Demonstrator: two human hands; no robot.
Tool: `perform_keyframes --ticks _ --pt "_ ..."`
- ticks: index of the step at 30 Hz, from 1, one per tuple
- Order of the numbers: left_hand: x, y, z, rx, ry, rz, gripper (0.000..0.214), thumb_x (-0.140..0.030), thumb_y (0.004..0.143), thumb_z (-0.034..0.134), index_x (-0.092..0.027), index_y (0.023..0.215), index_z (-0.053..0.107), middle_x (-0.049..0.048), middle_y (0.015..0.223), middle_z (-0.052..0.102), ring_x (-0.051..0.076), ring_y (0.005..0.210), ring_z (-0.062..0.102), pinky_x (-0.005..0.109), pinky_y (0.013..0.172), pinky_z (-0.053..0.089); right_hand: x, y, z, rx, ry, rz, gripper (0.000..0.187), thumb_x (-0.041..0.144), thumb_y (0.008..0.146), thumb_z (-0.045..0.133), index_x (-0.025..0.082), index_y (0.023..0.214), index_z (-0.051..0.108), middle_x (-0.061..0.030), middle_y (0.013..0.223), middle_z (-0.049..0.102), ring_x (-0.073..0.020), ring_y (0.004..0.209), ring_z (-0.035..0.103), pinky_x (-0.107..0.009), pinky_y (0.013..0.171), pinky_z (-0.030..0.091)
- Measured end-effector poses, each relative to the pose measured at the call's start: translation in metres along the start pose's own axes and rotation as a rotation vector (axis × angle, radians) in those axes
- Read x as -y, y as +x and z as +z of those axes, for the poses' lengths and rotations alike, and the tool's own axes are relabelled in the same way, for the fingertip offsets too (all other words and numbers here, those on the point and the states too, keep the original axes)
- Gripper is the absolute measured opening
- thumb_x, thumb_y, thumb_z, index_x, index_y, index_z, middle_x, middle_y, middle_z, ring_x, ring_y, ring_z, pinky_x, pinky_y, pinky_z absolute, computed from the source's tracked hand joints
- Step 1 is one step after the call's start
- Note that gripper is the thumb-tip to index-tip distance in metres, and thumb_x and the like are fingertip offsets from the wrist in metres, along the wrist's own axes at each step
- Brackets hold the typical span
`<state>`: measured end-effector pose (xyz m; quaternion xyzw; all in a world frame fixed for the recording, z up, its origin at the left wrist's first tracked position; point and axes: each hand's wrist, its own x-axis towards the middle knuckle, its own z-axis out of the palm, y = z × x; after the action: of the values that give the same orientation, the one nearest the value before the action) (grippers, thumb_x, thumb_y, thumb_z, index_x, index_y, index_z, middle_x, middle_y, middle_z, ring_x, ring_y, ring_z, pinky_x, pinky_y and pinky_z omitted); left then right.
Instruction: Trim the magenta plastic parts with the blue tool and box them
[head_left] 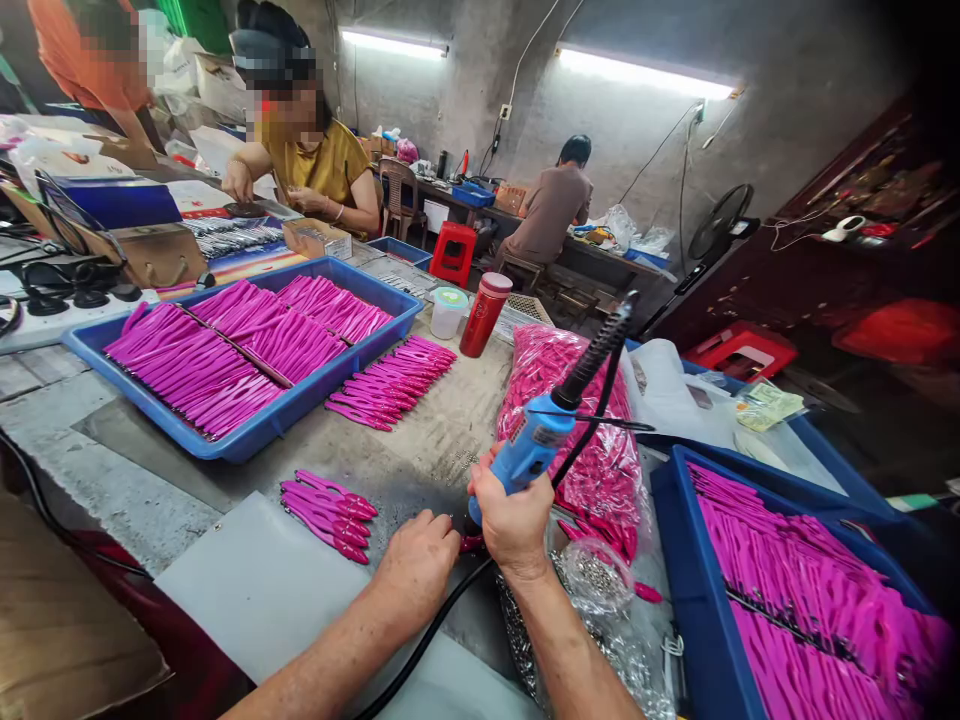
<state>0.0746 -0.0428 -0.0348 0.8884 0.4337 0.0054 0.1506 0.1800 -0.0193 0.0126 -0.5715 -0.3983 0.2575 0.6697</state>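
My right hand is closed round a blue electric screwdriver, held upright with its tip down on the bench. A black cable runs from its top. My left hand is closed, fingers pinched on a small magenta piece under the tool's tip. A small pile of finished magenta plastic pieces lies just left of my left hand. A clear bag of small screws sits right of my right wrist.
A blue tray of magenta pieces stands at far left, another blue tray at right. A bag of pink parts, a red flask and a white cup stand behind. Other people work at benches beyond.
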Motion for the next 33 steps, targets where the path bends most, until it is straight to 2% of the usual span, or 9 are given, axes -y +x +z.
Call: perform_keyframes --ticks 6,10,15,20,23,25,27,30,33 --pt "0.001 0.002 0.002 -0.002 -0.048 -0.007 0.019 -0.013 0.089 0.047 -0.018 0.086 0.065 0.0039 0.09 0.065 0.02 0.089 0.056 0.031 0.074 0.046 0.003 0.004 0.005 0.059 -0.089 -0.017 0.025 0.035 0.059 0.062 0.019 0.075 0.051 0.0024 0.056 0.053 -0.0139 0.044 0.05 -0.028 0.045 0.044" --pt "0.003 0.001 0.002 -0.011 -0.045 -0.008 0.017 -0.013 0.088 0.047 -0.018 0.089 0.064 0.005 0.092 0.064 0.022 0.091 0.056 0.033 0.076 0.047 0.006 0.0 0.001 0.045 -0.032 0.028 0.031 0.036 0.057 0.067 0.018 0.077 0.052 0.0021 0.057 0.054 -0.0141 0.044 0.051 -0.027 0.044 0.043" --pt "-0.002 -0.001 0.0 -0.001 0.001 0.009 0.019 -0.012 0.089 0.043 -0.017 0.093 0.061 0.0071 0.094 0.062 0.023 0.094 0.055 0.035 0.076 0.048 0.016 -0.012 -0.016 -0.146 0.187 0.001 0.041 0.032 0.054 0.076 0.016 0.082 0.052 0.0023 0.063 0.057 -0.0131 0.048 0.054 -0.026 0.049 0.046" --pt "-0.003 -0.01 -0.018 -0.009 0.061 -0.028 0.017 -0.01 0.088 0.045 -0.017 0.094 0.059 0.0067 0.096 0.061 0.022 0.094 0.054 0.033 0.075 0.045 0.026 -0.022 -0.042 -0.272 0.269 -0.035 0.038 0.028 0.055 0.078 0.016 0.081 0.053 0.003 0.063 0.058 -0.0136 0.047 0.055 -0.027 0.05 0.047" --pt "0.016 -0.025 -0.036 -0.08 0.08 -0.063 0.013 -0.013 0.09 0.046 -0.018 0.091 0.058 0.0046 0.092 0.06 0.02 0.088 0.053 0.03 0.07 0.041 0.023 -0.025 -0.057 -0.294 0.326 0.021 0.038 0.026 0.054 0.077 0.016 0.082 0.054 0.0026 0.062 0.058 -0.0154 0.049 0.056 -0.03 0.052 0.049" --pt "0.038 -0.038 -0.048 -0.15 0.082 -0.068 0.014 -0.016 0.092 0.045 -0.019 0.088 0.058 0.0031 0.091 0.059 0.018 0.085 0.051 0.029 0.069 0.038 0.019 -0.027 -0.065 -0.31 0.348 0.03 0.037 0.025 0.053 0.076 0.016 0.082 0.055 0.002 0.062 0.059 -0.0159 0.05 0.056 -0.031 0.052 0.049" --pt "0.061 -0.052 -0.057 -0.165 0.102 -0.098 0.019 -0.016 0.093 0.042 -0.019 0.083 0.058 0.0023 0.085 0.059 0.017 0.08 0.05 0.029 0.068 0.035 0.014 -0.028 -0.07 -0.322 0.357 0.023 0.036 0.026 0.053 0.076 0.016 0.08 0.055 0.0022 0.061 0.058 -0.0158 0.049 0.055 -0.031 0.05 0.049" --pt "0.088 -0.068 -0.062 -0.16 0.138 -0.104 0.021 -0.016 0.094 0.04 -0.019 0.084 0.059 0.002 0.088 0.06 0.016 0.081 0.05 0.03 0.069 0.033 0.009 -0.029 -0.074 -0.341 0.38 0.04 0.034 0.026 0.052 0.075 0.016 0.078 0.056 0.0023 0.06 0.057 -0.0157 0.049 0.055 -0.032 0.05 0.048" --pt "0.1 -0.077 -0.06 -0.17 0.132 -0.063 0.021 -0.021 0.095 0.041 -0.02 0.084 0.059 0.0016 0.09 0.061 0.017 0.085 0.051 0.03 0.071 0.031 0.01 -0.03 -0.076 -0.367 0.418 0.097 0.036 0.026 0.048 0.077 0.016 0.077 0.056 0.0024 0.06 0.057 -0.0153 0.049 0.054 -0.032 0.05 0.048"
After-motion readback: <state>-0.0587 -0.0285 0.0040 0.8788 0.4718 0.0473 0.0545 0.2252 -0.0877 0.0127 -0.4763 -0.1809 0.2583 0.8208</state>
